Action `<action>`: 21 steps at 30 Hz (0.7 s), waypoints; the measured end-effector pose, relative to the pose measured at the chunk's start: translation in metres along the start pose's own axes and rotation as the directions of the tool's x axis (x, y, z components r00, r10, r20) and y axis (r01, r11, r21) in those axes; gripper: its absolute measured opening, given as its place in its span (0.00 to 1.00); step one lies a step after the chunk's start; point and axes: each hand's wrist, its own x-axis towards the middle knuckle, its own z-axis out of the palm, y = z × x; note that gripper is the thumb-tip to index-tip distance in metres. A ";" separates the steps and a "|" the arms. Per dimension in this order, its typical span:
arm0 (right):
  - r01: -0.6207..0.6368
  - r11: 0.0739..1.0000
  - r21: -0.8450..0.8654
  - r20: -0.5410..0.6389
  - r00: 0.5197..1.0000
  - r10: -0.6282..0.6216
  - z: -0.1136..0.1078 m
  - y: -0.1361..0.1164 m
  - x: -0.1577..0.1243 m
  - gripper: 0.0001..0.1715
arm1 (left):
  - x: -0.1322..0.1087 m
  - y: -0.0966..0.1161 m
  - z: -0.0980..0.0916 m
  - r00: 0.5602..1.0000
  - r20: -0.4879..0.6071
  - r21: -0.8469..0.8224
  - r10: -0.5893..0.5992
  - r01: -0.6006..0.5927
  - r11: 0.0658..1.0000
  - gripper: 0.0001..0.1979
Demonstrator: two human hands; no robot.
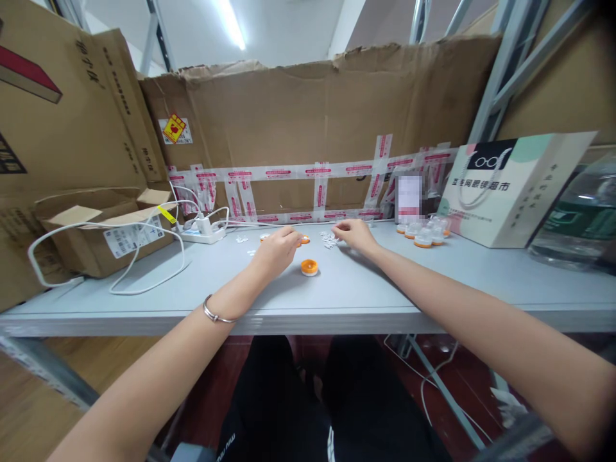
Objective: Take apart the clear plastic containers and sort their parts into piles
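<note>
My left hand (280, 248) is over the table with its fingers curled together. Small orange parts (305, 239) show right at its fingertips and another at its far side, so whether it grips one is hidden. A round orange cup-like piece with a white base (309, 267) stands open side up, nearer to me. My right hand (355, 235) has its thumb and fingers pinched together at a scattered pile of small white pieces (328, 240). What lies in that pinch is too small to make out.
Several clear-topped orange pieces (423, 237) stand at the right, before a paper bag (510, 192) and a large plastic bottle (572, 215). Few white bits (242, 239) lie left. A power strip (202, 231), white cable (144, 287) and open carton (106, 237) occupy the left side.
</note>
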 end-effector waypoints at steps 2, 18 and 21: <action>0.108 0.990 0.093 0.053 0.992 -0.113 0.001 -0.015 -0.010 0.11 | 0.000 0.000 0.001 1.000 0.004 0.006 -0.002 0.002 1.000 0.09; 0.579 0.797 0.173 0.133 0.788 -0.602 0.006 -0.038 -0.027 0.11 | 0.000 0.004 -0.002 0.998 -0.028 -0.217 -0.062 0.054 0.975 0.05; 0.465 0.884 0.051 0.025 0.884 -0.467 -0.005 -0.027 -0.012 0.11 | 0.000 0.003 -0.003 0.995 -0.045 -0.226 -0.091 0.078 0.971 0.05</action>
